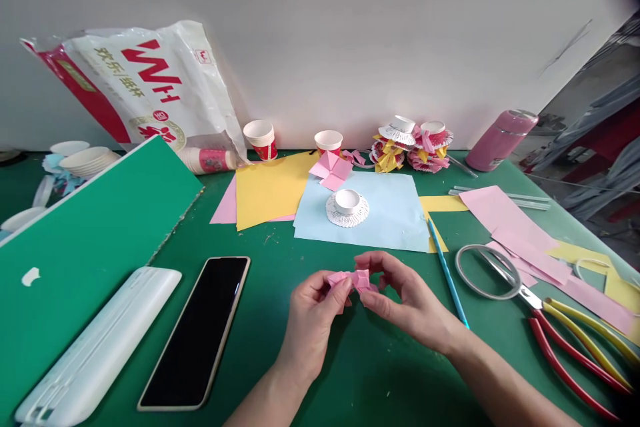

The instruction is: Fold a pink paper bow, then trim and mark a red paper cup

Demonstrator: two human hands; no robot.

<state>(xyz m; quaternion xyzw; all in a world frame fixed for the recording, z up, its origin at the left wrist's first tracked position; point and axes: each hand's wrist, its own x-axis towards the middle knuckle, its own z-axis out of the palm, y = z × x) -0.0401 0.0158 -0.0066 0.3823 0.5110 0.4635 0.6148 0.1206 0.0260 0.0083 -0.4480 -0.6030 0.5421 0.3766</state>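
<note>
Between my hands is a small folded piece of pink paper (361,279), held just above the green table. My left hand (319,303) pinches its left end between thumb and fingers. On its right end, the thumb and fingers of my right hand (403,293) close round the paper. Beyond them a white cut paper cup (347,201), with its fringed rim spread flat, rests on light blue paper (393,203). Just behind that cup lies a folded pink paper square (331,170).
Scissors (537,303), a roll of tape (487,271), a blue pencil (447,273) and pink strips (530,253) lie at right. At left are a phone (197,333), a white case (100,353) and a green board (100,227). Decorated cups (390,150) and a pink flask (503,140) stand behind.
</note>
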